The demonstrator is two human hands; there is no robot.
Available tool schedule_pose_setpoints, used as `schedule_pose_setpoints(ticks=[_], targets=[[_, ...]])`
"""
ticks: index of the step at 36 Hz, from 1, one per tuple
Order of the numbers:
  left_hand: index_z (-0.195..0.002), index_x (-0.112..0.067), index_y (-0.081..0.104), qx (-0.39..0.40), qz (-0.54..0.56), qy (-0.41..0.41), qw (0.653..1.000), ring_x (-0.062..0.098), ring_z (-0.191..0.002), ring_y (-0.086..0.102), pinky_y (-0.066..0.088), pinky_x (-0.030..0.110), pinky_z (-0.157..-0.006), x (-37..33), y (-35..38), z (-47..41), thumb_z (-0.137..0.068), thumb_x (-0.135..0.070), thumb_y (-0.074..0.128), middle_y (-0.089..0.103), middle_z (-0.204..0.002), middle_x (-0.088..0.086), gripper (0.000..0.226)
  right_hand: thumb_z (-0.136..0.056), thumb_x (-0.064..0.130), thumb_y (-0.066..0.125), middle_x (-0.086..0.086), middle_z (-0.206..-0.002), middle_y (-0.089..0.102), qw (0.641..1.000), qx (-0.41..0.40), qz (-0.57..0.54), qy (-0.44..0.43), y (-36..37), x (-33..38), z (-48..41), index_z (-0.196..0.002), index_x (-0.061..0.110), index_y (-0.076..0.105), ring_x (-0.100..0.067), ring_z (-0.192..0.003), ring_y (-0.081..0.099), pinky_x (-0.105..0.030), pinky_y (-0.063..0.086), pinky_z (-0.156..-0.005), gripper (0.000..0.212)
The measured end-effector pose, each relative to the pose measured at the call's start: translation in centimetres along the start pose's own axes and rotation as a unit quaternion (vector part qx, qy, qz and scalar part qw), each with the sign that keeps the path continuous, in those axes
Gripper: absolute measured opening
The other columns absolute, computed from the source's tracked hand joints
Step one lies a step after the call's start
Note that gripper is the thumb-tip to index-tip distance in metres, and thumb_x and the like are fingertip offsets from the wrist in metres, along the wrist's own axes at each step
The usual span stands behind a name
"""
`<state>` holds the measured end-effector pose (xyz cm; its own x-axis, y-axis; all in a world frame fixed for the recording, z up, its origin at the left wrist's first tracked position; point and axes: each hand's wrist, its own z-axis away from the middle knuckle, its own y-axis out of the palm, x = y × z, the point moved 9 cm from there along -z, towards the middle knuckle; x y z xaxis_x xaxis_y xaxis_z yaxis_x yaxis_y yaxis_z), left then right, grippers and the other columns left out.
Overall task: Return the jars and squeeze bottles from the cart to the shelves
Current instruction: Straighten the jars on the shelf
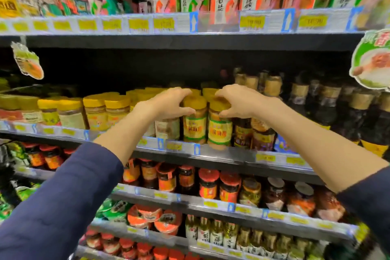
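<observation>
At frame centre, the left hand grips one yellow-lidded jar and the right hand its neighbour by the lids — both jars upright at the middle shelf edge, apparently being seated into the matching row.

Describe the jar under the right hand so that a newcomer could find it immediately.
Find the second shelf from the top, the row of yellow-lidded jars. Near its middle two jars carry yellow labels with green borders. The jar is the right one, gripped by the right hand and overhanging the shelf edge beside dark bottles.
</observation>
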<state>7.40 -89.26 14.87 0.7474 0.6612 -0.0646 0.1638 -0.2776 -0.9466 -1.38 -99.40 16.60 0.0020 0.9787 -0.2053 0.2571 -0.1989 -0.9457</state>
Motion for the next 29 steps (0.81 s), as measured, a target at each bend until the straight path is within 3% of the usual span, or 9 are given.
schedule_pose_setpoints(ticks=[6, 12, 17, 23, 29], targets=[[-0.142, -0.025, 0.033, 0.036, 0.051, -0.011, 0.998, 0.023, -0.132, 0.042, 0.04, 0.037, -0.105, 1.2, 0.4, -2.5, -0.082, -0.051, 0.061, 0.042, -0.146, 0.003, 0.072, -0.084, 0.046, 0.059, -0.011, -0.125, 0.056, 0.999, 0.028, 0.022, 0.002, 0.2, -0.6, -2.7, -0.126, 0.008, 0.05, -0.028, -0.109, 0.056, -0.04, 0.053, -0.087, 0.057], [-0.141, -0.033, 0.034, 0.088, 0.05, -0.057, 0.993, 0.024, -0.133, 0.038, 0.039, 0.04, -0.103, 2.7, 1.3, -4.2, -0.068, -0.068, 0.062, 0.035, -0.149, -0.001, 0.085, -0.085, 0.055, 0.053, -0.013, -0.144, 0.037, 0.995, 0.086, 0.037, 0.036, 1.5, -1.6, -3.8, -0.141, 0.011, 0.033, -0.03, -0.127, 0.042, -0.037, 0.044, -0.097, 0.074], [-0.132, -0.027, 0.049, 0.089, 0.044, -0.043, 0.994, 0.021, -0.116, 0.049, 0.046, 0.04, -0.098, 2.6, 1.2, -5.4, -0.061, -0.07, 0.066, 0.044, -0.133, -0.001, 0.085, -0.083, 0.055, 0.055, -0.012, -0.143, 0.037, 0.991, 0.116, 0.041, 0.051, 1.8, -1.6, -4.8, -0.142, 0.011, 0.03, -0.03, -0.126, 0.043, -0.036, 0.043, -0.096, 0.078], [-0.136, -0.023, 0.046, 0.111, 0.072, -0.032, 0.991, 0.021, -0.117, 0.052, 0.046, 0.032, -0.091, 2.4, 1.9, -5.6, -0.066, -0.061, 0.07, 0.051, -0.135, 0.002, 0.083, -0.081, 0.055, 0.058, -0.013, -0.139, 0.04, 0.988, 0.133, 0.048, 0.056, 2.0, -1.7, -5.4, -0.142, 0.01, 0.03, -0.029, -0.122, 0.046, -0.033, 0.043, -0.094, 0.081], [-0.132, -0.019, 0.049, 0.101, 0.094, -0.029, 0.99, 0.021, -0.114, 0.055, 0.049, 0.035, -0.093, 2.4, 1.6, -5.6, -0.063, -0.059, 0.073, 0.056, -0.129, 0.004, 0.083, -0.077, 0.054, 0.063, -0.012, -0.133, 0.045, 0.988, 0.139, 0.043, 0.057, 2.1, -1.7, -5.7, -0.139, 0.009, 0.034, -0.028, -0.116, 0.049, -0.031, 0.045, -0.088, 0.081]])
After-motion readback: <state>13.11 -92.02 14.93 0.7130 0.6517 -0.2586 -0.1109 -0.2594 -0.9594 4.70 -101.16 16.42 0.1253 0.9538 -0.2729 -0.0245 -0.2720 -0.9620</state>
